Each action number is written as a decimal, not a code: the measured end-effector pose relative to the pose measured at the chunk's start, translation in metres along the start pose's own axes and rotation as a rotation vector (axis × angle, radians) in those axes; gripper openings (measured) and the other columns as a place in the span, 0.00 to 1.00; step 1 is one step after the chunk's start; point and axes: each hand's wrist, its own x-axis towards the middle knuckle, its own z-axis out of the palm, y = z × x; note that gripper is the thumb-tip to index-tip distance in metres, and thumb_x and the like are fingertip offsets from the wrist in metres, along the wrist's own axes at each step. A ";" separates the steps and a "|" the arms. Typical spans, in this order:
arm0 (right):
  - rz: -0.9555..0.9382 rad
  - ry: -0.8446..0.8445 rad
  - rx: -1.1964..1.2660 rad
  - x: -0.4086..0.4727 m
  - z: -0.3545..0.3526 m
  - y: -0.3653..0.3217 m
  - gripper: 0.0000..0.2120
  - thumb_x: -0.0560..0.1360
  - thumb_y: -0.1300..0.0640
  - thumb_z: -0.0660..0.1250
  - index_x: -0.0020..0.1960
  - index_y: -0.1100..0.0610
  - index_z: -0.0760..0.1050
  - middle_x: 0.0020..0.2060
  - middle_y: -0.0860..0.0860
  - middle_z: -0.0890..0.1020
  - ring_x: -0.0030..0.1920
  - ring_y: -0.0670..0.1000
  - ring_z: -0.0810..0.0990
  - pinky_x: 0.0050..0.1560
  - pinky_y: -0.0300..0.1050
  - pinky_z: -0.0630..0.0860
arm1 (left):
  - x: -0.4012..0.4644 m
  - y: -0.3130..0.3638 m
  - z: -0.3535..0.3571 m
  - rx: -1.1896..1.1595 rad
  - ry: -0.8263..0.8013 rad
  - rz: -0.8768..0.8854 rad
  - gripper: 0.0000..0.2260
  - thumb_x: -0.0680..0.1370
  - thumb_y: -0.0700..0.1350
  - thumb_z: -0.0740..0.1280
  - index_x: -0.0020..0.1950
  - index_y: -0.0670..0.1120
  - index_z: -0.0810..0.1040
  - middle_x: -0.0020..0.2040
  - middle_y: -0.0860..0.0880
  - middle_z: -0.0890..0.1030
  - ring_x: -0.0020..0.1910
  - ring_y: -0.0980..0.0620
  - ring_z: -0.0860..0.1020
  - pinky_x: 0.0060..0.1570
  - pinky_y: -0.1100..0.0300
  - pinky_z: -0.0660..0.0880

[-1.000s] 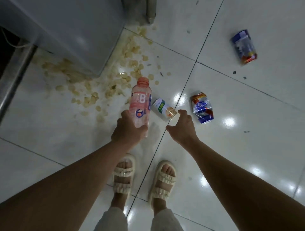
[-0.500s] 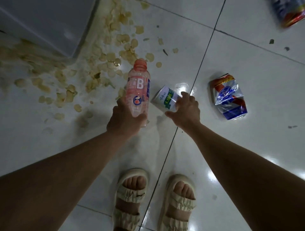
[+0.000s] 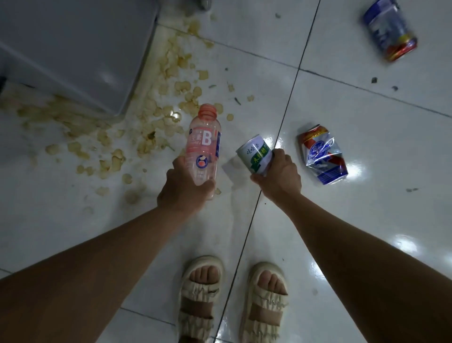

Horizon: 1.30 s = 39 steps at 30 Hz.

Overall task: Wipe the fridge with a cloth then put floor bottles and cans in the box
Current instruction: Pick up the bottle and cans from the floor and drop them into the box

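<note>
My left hand (image 3: 184,189) grips the base of a pink clear bottle (image 3: 204,144) with a big letter B on its label, held off the white tiled floor. My right hand (image 3: 280,175) grips a small white and green can (image 3: 255,153), lifted above the tiles. A crushed red, white and blue can (image 3: 321,154) lies on the floor just right of my right hand. Another blue and red can (image 3: 390,30) lies at the far upper right. The grey fridge (image 3: 73,49) fills the upper left corner.
Yellowish crumbs and spilled stains (image 3: 156,117) spread over the tiles beside the fridge's base. My two feet in cream sandals (image 3: 232,301) stand at the bottom centre. A metal leg (image 3: 203,3) shows at the top edge.
My right hand reached the small white and green can, closed around it and lifted it from the floor. My left hand kept holding the pink bottle.
</note>
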 end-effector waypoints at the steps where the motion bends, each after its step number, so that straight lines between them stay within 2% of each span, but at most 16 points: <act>1: 0.009 0.003 0.012 -0.008 -0.016 -0.004 0.30 0.68 0.51 0.74 0.64 0.58 0.65 0.56 0.56 0.75 0.56 0.56 0.74 0.55 0.54 0.75 | -0.010 0.009 -0.009 0.004 0.009 0.001 0.34 0.69 0.53 0.70 0.69 0.46 0.58 0.60 0.45 0.74 0.52 0.45 0.76 0.52 0.48 0.76; 4: 0.031 0.025 0.068 -0.037 -0.068 -0.019 0.30 0.68 0.51 0.74 0.63 0.59 0.65 0.55 0.55 0.75 0.55 0.56 0.76 0.54 0.55 0.76 | -0.043 0.039 -0.040 0.014 0.025 0.034 0.33 0.70 0.53 0.71 0.68 0.47 0.59 0.58 0.45 0.74 0.49 0.46 0.76 0.48 0.52 0.75; 8: 0.035 0.066 0.115 -0.082 -0.146 -0.040 0.29 0.68 0.51 0.74 0.62 0.60 0.65 0.53 0.56 0.76 0.53 0.57 0.77 0.51 0.55 0.78 | -0.093 0.088 -0.089 -0.023 0.009 0.111 0.31 0.70 0.53 0.71 0.66 0.46 0.60 0.57 0.45 0.74 0.49 0.44 0.77 0.48 0.47 0.78; 13: 0.090 0.103 0.189 -0.139 -0.250 -0.070 0.28 0.68 0.50 0.74 0.61 0.59 0.66 0.52 0.56 0.78 0.50 0.57 0.79 0.48 0.54 0.80 | -0.162 0.156 -0.156 -0.020 0.024 0.202 0.31 0.69 0.54 0.70 0.67 0.47 0.60 0.57 0.46 0.74 0.49 0.45 0.76 0.47 0.50 0.77; 17: 0.115 0.211 0.267 -0.190 -0.338 -0.098 0.28 0.67 0.50 0.74 0.61 0.59 0.67 0.52 0.56 0.77 0.51 0.55 0.78 0.48 0.50 0.78 | -0.222 0.205 -0.212 -0.024 0.038 0.288 0.31 0.70 0.54 0.69 0.67 0.48 0.59 0.58 0.46 0.72 0.51 0.45 0.75 0.50 0.49 0.76; 21: 0.120 0.318 0.373 -0.249 -0.423 -0.121 0.25 0.66 0.53 0.74 0.58 0.59 0.68 0.50 0.56 0.78 0.47 0.55 0.79 0.47 0.53 0.80 | -0.282 0.247 -0.267 -0.045 0.049 0.381 0.31 0.69 0.53 0.70 0.67 0.49 0.60 0.57 0.47 0.74 0.51 0.45 0.76 0.51 0.47 0.76; 25: 0.130 0.429 0.428 -0.309 -0.497 -0.133 0.27 0.66 0.53 0.74 0.59 0.59 0.68 0.52 0.56 0.77 0.49 0.56 0.78 0.48 0.53 0.79 | -0.342 0.286 -0.311 -0.097 0.004 0.471 0.31 0.69 0.52 0.70 0.67 0.50 0.60 0.58 0.46 0.73 0.53 0.43 0.76 0.52 0.45 0.76; 29: 0.156 0.544 0.475 -0.364 -0.556 -0.131 0.27 0.66 0.52 0.74 0.59 0.59 0.67 0.53 0.57 0.77 0.50 0.57 0.77 0.49 0.55 0.78 | -0.399 0.329 -0.341 -0.095 0.015 0.612 0.31 0.69 0.51 0.71 0.68 0.48 0.61 0.59 0.46 0.74 0.54 0.44 0.75 0.54 0.47 0.75; 32: 0.195 0.633 0.492 -0.402 -0.594 -0.120 0.27 0.66 0.51 0.74 0.59 0.58 0.67 0.52 0.56 0.77 0.49 0.56 0.77 0.47 0.51 0.78 | -0.440 0.363 -0.354 -0.080 0.020 0.712 0.31 0.70 0.54 0.69 0.68 0.50 0.61 0.58 0.48 0.74 0.53 0.46 0.75 0.54 0.49 0.75; 35: 0.222 0.720 0.511 -0.437 -0.629 -0.101 0.26 0.66 0.51 0.74 0.58 0.58 0.67 0.51 0.55 0.77 0.46 0.54 0.76 0.43 0.48 0.77 | -0.481 0.395 -0.355 -0.088 -0.034 0.810 0.30 0.70 0.53 0.70 0.68 0.50 0.60 0.58 0.48 0.74 0.52 0.47 0.76 0.53 0.48 0.75; 39: 0.267 0.819 0.540 -0.481 -0.669 -0.065 0.27 0.67 0.52 0.74 0.59 0.59 0.67 0.51 0.56 0.77 0.47 0.55 0.76 0.45 0.49 0.77 | -0.535 0.434 -0.344 -0.071 -0.073 0.912 0.31 0.69 0.53 0.70 0.67 0.50 0.60 0.58 0.48 0.74 0.53 0.47 0.76 0.54 0.48 0.75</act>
